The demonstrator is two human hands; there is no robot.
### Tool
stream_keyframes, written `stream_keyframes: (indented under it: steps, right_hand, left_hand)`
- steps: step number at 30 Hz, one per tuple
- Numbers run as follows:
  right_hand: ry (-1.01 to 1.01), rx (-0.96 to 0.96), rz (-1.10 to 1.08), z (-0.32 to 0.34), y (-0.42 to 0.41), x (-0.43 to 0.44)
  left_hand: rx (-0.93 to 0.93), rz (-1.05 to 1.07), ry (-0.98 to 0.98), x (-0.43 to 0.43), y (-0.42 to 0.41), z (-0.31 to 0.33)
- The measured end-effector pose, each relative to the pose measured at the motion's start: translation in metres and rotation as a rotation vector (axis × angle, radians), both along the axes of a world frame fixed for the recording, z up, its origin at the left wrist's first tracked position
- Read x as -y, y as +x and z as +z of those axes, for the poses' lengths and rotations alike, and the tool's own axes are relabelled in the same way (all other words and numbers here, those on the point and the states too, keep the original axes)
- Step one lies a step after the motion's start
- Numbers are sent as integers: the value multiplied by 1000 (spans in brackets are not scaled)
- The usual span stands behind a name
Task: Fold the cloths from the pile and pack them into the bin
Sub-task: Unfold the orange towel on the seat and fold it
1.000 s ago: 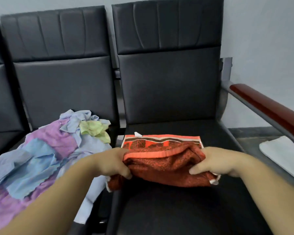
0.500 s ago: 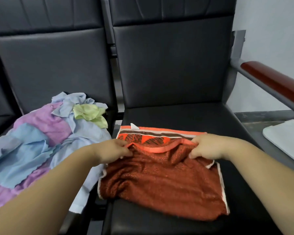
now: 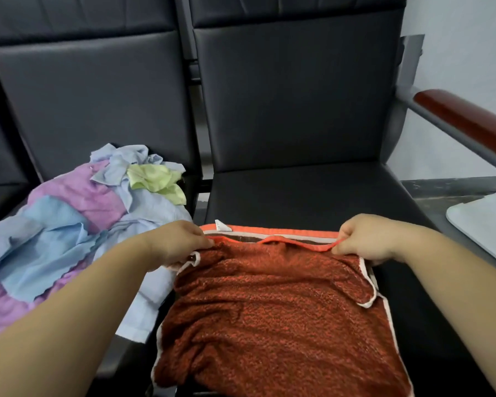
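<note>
An orange-red towel (image 3: 275, 310) lies folded over on the black seat of the right-hand chair (image 3: 312, 193). Its upper layer reaches almost to the orange far hem, where a small white tag sticks up. My left hand (image 3: 178, 242) pinches the upper layer's left corner at that hem. My right hand (image 3: 364, 239) pinches the right corner, and the edge sags between them. The pile of cloths (image 3: 69, 224), purple, light blue and yellow-green, sits crumpled on the seat to the left. No bin is clearly in view.
A dark red armrest (image 3: 464, 121) on a grey bar runs along the right side of the chair. A pale flat object (image 3: 487, 224) lies on the floor to the right. Black chair backs stand close behind both seats.
Both hands carried the towel's near edge away from me to the far hem, laying the upper layer flat. The view tilted down and closer.
</note>
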State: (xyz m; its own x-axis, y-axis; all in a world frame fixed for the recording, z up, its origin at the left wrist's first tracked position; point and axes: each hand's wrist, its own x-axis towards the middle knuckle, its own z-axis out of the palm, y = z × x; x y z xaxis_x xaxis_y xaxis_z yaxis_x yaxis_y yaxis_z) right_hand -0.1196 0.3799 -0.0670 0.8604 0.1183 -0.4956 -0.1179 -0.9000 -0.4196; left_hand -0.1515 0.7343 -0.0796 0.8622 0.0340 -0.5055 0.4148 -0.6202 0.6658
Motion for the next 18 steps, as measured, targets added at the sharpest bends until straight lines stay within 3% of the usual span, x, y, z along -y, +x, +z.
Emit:
stream_keyframes:
  steps: [7,11,18]
  right_hand:
    - [4,50,-75,-6,5,3]
    - [57,88,-105,-7,8,1]
    - [17,96,-148,-9,14,4]
  left_hand:
    - [143,166,59,-4,11,-16]
    - [240,264,-18,-2,19,-20]
    - [315,246,97,-1,26,-28]
